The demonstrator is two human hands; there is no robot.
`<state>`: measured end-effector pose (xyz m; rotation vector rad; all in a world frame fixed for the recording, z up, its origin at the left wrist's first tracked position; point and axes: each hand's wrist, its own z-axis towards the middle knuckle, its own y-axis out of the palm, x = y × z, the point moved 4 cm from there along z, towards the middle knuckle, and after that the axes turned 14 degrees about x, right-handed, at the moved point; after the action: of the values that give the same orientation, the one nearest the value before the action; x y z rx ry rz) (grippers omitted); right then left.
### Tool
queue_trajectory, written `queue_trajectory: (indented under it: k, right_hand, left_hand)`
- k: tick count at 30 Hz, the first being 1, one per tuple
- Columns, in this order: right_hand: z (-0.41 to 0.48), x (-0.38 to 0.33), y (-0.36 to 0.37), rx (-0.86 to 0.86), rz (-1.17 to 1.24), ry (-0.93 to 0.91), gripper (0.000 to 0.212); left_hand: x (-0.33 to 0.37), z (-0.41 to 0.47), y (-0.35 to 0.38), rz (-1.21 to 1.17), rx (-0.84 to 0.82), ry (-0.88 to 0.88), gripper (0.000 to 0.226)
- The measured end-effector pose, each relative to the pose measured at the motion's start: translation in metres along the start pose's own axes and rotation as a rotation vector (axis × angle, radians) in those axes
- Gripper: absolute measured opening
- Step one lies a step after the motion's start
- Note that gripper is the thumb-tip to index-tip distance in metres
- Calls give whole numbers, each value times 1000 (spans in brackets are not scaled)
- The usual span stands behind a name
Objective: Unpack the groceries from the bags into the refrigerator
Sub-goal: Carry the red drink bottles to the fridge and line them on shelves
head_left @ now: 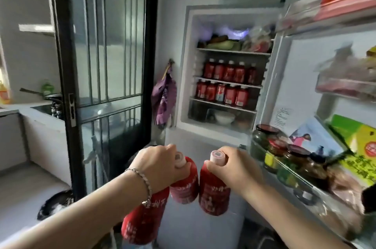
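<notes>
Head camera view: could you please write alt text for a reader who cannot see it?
A person's left hand grips two red bottles and the right hand grips a third bottle by its neck, before an open refrigerator. Two of its shelves hold rows of similar red bottles.

A home kitchen: an open refrigerator (182,77) stocked with red bottles (230,71) and door-shelf jars (264,136), a white counter (24,108) with a sink (43,109) and saucepan (53,97), beside a barred glass door (105,55).

Bare forearms stretched forward side by side, left hand (160,164) knuckles up, fingers curled round the necks of two red bottles (184,185), right hand (232,164) gripping a third bottle (214,191) by its neck
</notes>
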<state>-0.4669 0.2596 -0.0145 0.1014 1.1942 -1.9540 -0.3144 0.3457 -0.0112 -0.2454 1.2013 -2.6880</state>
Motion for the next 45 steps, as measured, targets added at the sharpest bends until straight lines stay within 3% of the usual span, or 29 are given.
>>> queue_trajectory:
  k: [4,8,13,18,22,27,33,37,39,42,45]
  right_hand:
    - [95,22,18,120,-85,48,38]
    - [192,40,30,231,-132,107,29]
    - [301,69,52,409,-147,172,21]
    - [405,112,68,640,-99,178,18]
    - [490,144,68,816,-104,151,27]
    - [582,194,71,909,-168,204,34]
    - [647,255,85,827,-329,332,48]
    - [668,296,107,457,-422,578,90]
    - [674,312,122,407,-342,620,89]
    - [681,326,132,480,-217,646,79]
    - [689,334,135,378,-237,640,64]
  left_hand:
    - [-11,103,54,-76,9,121,43]
    - [-14,210,94,-118,64,204,44]
    - [-15,327,143,-184,118,203,44]
    - [-12,416,197,-134,275,283,44]
    - [-13,486,227,-133,394,266,45]
    - [-11,568,256,-123,485,247,47]
    - [-7,630,300,-141,508,301,50]
    - [-5,655,319,-150,475,298,49]
    - [-4,664,322,-204,421,292,46]
    - [-2,671,322,-248,378,318,46]
    - [-2,673,321,-274,352,344,46]
